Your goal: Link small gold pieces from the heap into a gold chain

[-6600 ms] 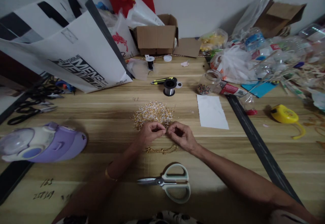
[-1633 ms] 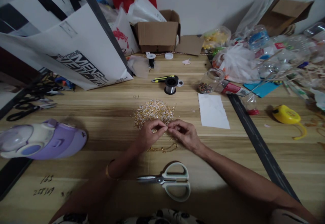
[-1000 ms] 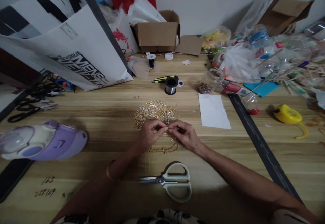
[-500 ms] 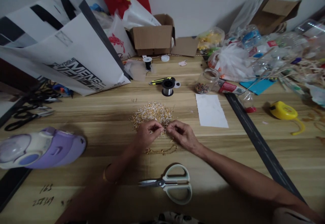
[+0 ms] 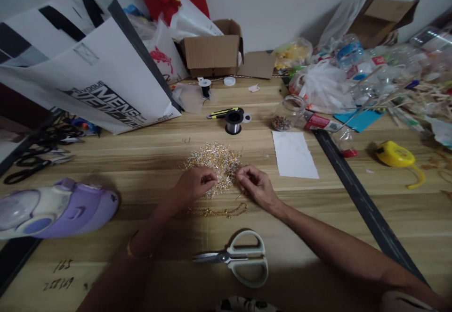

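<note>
A thin, light, easily bent gold pin from the loose glittering pile of gold and silver pins (image 5: 214,160) was judged best pinched at its shaft, as the left hand (image 5: 193,185) seemed closed on one and the right hand (image 5: 254,184) was curled, its grip unclear.

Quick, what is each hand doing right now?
Left hand: fingers pinched shut at the pile of gold pins; what it grips is too small to tell.
Right hand: pinched likewise, contents unclear.

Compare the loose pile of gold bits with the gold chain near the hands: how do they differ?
The pile of gold bits is a heaped, tangled mound; the gold chain is one thin strand lying flat in a shallow curve. The pile lies beyond the left hand and right hand, and their fingertips reach its near edge; the chain lies nearer the person, apart from them. Both are gold and rest on the wooden table.
</note>
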The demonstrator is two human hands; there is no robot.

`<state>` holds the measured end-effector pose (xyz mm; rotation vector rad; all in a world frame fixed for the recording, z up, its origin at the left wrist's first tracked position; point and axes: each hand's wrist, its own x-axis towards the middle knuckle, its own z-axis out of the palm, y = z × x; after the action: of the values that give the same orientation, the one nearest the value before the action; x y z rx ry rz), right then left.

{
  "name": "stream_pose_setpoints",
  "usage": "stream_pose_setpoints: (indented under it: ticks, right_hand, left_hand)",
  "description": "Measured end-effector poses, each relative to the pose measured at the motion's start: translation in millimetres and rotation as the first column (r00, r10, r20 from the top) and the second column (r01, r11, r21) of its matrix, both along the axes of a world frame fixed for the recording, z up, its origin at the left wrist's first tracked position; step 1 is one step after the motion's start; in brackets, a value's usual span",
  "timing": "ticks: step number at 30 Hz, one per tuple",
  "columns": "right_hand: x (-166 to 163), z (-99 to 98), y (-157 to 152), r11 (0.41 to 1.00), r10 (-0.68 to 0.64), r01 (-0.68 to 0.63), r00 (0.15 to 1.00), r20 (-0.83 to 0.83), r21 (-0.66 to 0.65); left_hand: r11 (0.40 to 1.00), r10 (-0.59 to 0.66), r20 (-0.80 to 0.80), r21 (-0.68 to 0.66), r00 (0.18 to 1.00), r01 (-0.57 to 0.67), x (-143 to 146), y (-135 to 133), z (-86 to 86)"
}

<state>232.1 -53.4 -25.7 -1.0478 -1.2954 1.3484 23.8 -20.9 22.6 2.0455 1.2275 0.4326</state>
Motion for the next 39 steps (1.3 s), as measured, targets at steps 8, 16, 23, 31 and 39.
stream_pose_setpoints:
  ticks: [8, 16, 23, 31, 39]
  right_hand:
    - [0, -0.4, 1, 0.999, 0.019, -0.019, 1.000, -0.021, -0.039]
    - [0, -0.8, 1, 1.000, 0.012, -0.012, 1.000, 0.002, 0.010]
    - [1, -4.3, 1, 0.999, 0.032, -0.032, 0.999, 0.013, 0.007]
    - [1, -5.7, 1, 0.998, 0.045, -0.047, 0.998, 0.037, 0.035]
    - [0, -3.4, 0, 0.997, 0.075, -0.075, 0.997, 0.030, 0.026]
  left_hand:
    - [0.978, -0.132, -0.288, 0.118, 0.949, 0.172, 0, -3, -6.6]
    - [0.977, -0.166, -0.301, 0.081, 0.939, 0.199, -2, -4, -2.5]
    - [0.975, -0.215, -0.374, -0.022, 0.902, 0.223, 1, -8, 1.8]
    - [0.954, -0.225, -0.474, 0.068, 0.851, 0.291, -1, -11, -2.8]
    - [0.950, -0.207, -0.485, 0.107, 0.849, 0.293, -2, -9, -10.3]
